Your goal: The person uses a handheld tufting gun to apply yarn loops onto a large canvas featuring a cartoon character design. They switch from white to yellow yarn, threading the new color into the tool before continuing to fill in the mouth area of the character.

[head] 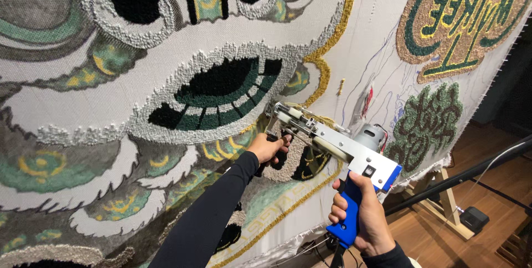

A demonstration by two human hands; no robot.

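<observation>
A tufting gun [338,145] with a silver metal body and a blue grip is pressed nose-first against a large stretched cloth [360,41]. My right hand [361,218] is wrapped around the blue rear handle. My left hand [267,149] grips the black front handle under the gun's nose, right at the cloth. The cloth carries tufted yarn in white, grey, black, green and yellow; the gun's tip meets it beside a yellow outline [318,74].
Two smaller tufted patches, a round green-and-yellow one [460,16] and a dark green one [426,124], sit on the cloth's right part. A wooden frame leg [443,201], a black pole [460,176] and a small black box [474,219] stand on the wooden floor at right.
</observation>
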